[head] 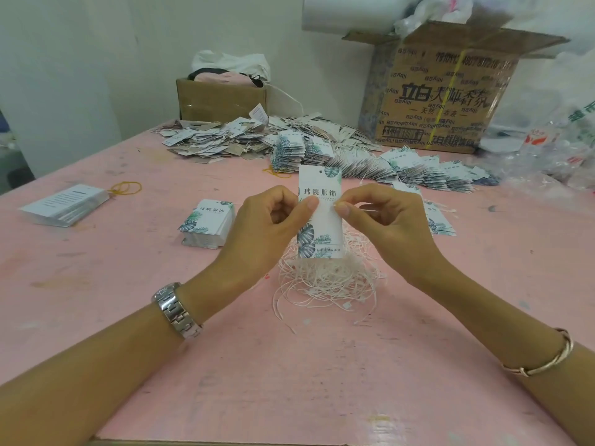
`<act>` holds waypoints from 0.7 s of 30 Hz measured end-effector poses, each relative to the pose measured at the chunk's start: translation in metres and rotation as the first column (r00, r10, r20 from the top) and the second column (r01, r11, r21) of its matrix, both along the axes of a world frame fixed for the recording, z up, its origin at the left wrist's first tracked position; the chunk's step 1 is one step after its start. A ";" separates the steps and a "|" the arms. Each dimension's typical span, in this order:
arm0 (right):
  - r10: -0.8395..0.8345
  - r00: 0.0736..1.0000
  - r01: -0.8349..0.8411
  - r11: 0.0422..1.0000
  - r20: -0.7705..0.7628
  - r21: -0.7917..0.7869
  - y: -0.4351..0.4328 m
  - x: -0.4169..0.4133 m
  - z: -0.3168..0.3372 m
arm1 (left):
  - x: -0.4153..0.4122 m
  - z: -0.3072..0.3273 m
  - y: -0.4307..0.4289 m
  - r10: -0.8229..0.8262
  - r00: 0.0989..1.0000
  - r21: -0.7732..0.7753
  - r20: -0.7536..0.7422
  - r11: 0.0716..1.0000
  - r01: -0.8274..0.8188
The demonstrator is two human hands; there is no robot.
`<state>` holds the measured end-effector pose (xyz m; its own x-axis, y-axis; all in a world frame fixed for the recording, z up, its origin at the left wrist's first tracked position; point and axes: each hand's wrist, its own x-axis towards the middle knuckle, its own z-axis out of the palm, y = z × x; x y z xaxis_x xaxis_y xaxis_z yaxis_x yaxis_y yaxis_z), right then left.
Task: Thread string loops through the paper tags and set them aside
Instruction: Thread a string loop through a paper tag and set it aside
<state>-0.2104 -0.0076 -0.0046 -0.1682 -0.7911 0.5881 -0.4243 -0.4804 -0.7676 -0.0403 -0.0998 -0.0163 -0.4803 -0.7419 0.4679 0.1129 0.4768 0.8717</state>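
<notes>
Tag held upright above the string pile

Head view: we see both hands raised over the middle of the pink tabletop (pixel 289 365), and between them one paper tag (pixel 322 217) stands upright with its printed face towards us. The left hand (pixel 273 220) clamps the tag's left edge between thumb and curled fingers. The right hand (pixel 383 217) pinches the right edge. A small white bit shows at its fingertips, perhaps a string end, though we cannot tell. The punched hole (pixel 320 171) sits at the free top edge, clear of both grips, which we judge leaves it open for threading.

Directly below the tag lies the tangle of loose strings (pixel 325 281), close enough to draw from without reaching. Just beside the left hand sits a stack of unthreaded tags (pixel 207 222), and a second stack (pixel 64 204) lies well apart to the left. Behind the hands, a fanned row of threaded tags (pixel 412 170) runs to the right, near a large cardboard box (pixel 444 98). We take that row to be the set-aside place.
</notes>
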 end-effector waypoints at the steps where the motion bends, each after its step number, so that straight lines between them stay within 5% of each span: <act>1: 0.010 0.999 -0.010 1.000 0.035 -0.004 0.000 0.000 0.002 | 0.000 0.000 0.000 -0.013 1.000 0.019 -0.014 1.000 0.013; 6: -0.067 0.963 0.068 0.998 0.261 0.005 -0.002 -0.007 0.013 | 0.001 0.002 0.001 -0.104 0.994 0.098 -0.041 0.989 0.107; 21: 0.041 0.973 -0.056 0.996 0.228 0.062 -0.002 -0.007 0.012 | 0.000 0.001 0.012 -0.270 0.962 0.142 0.045 0.955 0.261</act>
